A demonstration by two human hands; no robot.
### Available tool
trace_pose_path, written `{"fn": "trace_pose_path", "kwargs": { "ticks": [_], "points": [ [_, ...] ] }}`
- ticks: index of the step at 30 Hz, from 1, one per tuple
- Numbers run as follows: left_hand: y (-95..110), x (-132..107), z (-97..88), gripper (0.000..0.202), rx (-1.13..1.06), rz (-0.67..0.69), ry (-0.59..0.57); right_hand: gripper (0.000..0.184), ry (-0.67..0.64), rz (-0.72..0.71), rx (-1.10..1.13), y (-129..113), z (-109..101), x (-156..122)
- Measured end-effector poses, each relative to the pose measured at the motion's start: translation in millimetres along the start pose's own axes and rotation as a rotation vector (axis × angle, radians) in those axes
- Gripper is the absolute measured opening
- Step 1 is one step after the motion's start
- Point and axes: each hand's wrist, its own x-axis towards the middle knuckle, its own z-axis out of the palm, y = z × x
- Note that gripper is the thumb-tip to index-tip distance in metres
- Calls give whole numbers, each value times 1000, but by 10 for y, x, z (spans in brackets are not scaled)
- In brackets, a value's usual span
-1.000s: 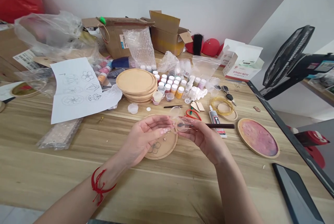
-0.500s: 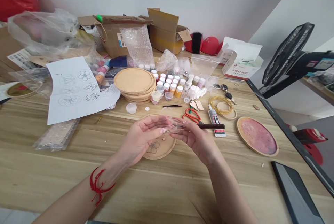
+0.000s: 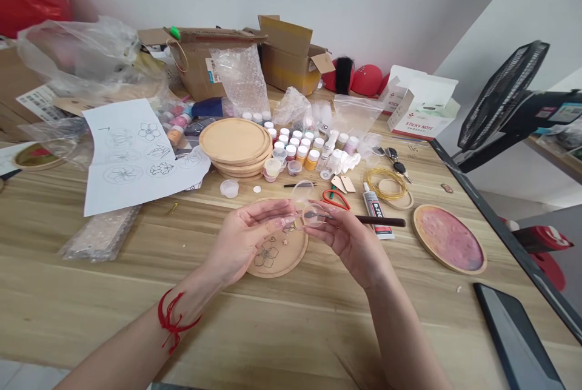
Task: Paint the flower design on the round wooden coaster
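Observation:
A small clear plastic cup [image 3: 313,215] with a round clear lid [image 3: 302,191] standing open at its far side is between my hands. My left hand [image 3: 254,232], fingers drawn together, pinches the cup's left edge. My right hand [image 3: 348,238] has its fingers bent around the cup's right side. It also holds a thin tool with a dark handle [image 3: 379,221], which points right; its greyish tip lies at the cup. Below the hands a round wooden plate [image 3: 282,262] bears a flower outline and small pieces, partly covered by my left hand.
Behind stand stacked wooden plates [image 3: 234,141] and several paint jars [image 3: 311,159]. A drawing sheet [image 3: 127,159] lies left. At right are a glue tube [image 3: 377,214], orange-handled pliers [image 3: 336,199], coiled golden wire [image 3: 386,184], a pink-filled plate [image 3: 450,238] and a dark flat device [image 3: 513,335].
The clear lid has swung up and shows more plainly above the cup. My right hand and the dark handle have shifted slightly right, uncovering more of the cup.

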Motion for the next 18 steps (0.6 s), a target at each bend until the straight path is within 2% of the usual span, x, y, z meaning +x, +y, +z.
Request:
{"fn": "trace_pose_path", "kwargs": {
  "ticks": [5, 10, 18],
  "points": [
    [8, -20, 17, 33, 3, 12, -40, 24, 62, -25, 0, -15, 68, -35],
    [36, -39, 32, 32, 5, 5, -44, 29, 13, -13, -30, -13, 32, -28],
    [38, -21, 14, 28, -3, -13, -28, 26, 42, -16, -28, -1, 106, -61]
  ]
}}
